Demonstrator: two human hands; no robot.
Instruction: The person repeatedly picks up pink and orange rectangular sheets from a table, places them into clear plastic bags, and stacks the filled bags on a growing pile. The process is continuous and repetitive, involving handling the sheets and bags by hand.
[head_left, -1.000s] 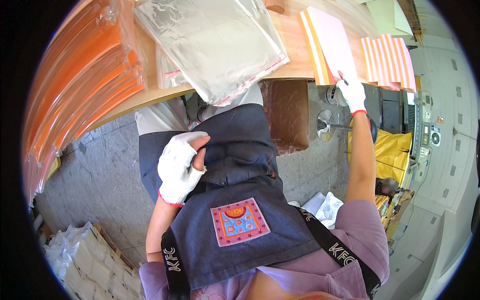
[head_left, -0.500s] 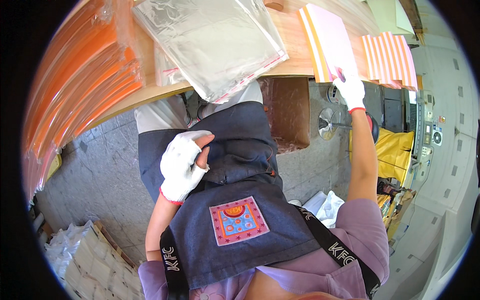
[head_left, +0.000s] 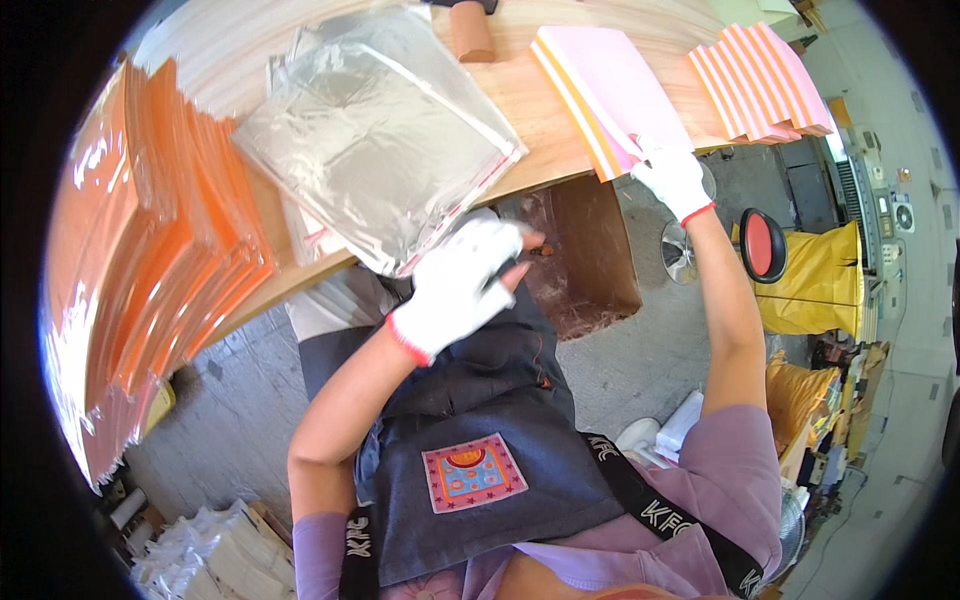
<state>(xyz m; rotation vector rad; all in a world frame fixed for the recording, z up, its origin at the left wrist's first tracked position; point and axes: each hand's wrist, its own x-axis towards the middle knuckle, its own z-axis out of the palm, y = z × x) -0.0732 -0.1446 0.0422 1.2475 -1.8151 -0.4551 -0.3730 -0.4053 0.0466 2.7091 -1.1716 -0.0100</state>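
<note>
White gloves with bare fingertips cover both my hands. In front of the apron, close to the table's near edge, my left hand (head_left: 465,285) is in the air with thumb and forefinger apart and nothing between them. My right hand (head_left: 674,182) pinches the near edge of the pink sheets on top of a paper stack (head_left: 625,85), which has white and orange layers along its side. A pile of clear plastic bags (head_left: 375,130) overhangs the table edge just beyond my left hand.
Orange packs in clear film (head_left: 160,250) are heaped at the left of the wooden table (head_left: 535,110). Striped paper stacks (head_left: 760,85) lie at the right, and a brown block (head_left: 471,32) at the back. Below the table are an open cardboard box (head_left: 590,260) and a red-topped stool (head_left: 765,246).
My left hand has risen from my lap toward the table edge and the paper stack. My right hand stays at the stack's near edge. The whole view has shifted slightly.
</note>
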